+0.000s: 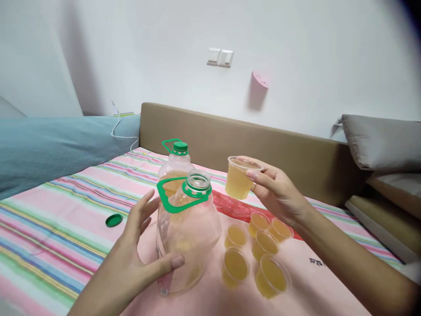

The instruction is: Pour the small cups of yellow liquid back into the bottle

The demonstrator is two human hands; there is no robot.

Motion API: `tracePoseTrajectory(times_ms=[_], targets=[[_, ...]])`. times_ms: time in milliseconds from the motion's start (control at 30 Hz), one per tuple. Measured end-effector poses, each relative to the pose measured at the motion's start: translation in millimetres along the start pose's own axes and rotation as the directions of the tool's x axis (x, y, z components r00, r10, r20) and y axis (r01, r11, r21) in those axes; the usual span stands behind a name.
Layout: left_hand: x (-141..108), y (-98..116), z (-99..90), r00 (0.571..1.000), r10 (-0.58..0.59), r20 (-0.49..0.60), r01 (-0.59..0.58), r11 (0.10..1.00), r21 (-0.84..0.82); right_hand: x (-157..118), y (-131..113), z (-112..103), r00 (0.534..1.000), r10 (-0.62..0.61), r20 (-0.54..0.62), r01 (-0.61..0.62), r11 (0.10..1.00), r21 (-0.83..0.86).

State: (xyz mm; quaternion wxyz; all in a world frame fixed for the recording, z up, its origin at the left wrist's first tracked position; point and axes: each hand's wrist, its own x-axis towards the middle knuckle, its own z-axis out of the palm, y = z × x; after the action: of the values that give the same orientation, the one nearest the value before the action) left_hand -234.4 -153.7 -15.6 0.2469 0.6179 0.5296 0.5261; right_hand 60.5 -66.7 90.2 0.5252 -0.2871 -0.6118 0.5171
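My right hand (272, 186) holds a clear plastic cup (239, 182) of pale yellow liquid in the air, right of an uncapped clear jug (194, 232) with a green handle. Around the jug's left side is my left hand (141, 245), its fingers spread, the thumb against the front. Behind stands a second jug (176, 169) with its green cap on. Several filled cups (236, 265) stand on the pink cloth (305, 281) right of the open jug. A loose green cap (114, 220) lies on the striped sheet at the left.
Red plastic (230, 208) lies behind the cups. A tan headboard (230, 136) runs along the wall. Grey pillows (384, 142) are stacked at the right. A white cable (115, 131) hangs over the blue bedding (66, 145) at the left.
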Motion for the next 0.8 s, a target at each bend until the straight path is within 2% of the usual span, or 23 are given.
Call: tracePoseTrajectory(times_ms=[100,233,500,700,800], targets=[[0,0,6.9,0.996,-0.034,0.077,0.036,0.999,-0.019,6,-2,6,1.000,-0.005,0.030,0.006,1.000,-0.021],[-1,-1,10.5,0.994,-0.065,0.086,0.064,0.998,0.020,11,-3,9,0.999,-0.015,0.039,0.016,0.999,-0.041],[0,10,22.5,0.991,-0.049,0.128,0.045,0.998,0.031,10,-2,19,0.999,-0.001,0.046,0.005,0.996,-0.084],[-1,17,23.0,0.990,-0.082,0.117,0.077,0.996,0.043,10,0,17,0.999,-0.005,0.037,0.007,0.998,-0.068],[1,18,22.2,0.989,-0.060,0.135,0.053,0.997,0.056,8,-1,16,0.999,-0.007,0.043,0.010,0.997,-0.073]])
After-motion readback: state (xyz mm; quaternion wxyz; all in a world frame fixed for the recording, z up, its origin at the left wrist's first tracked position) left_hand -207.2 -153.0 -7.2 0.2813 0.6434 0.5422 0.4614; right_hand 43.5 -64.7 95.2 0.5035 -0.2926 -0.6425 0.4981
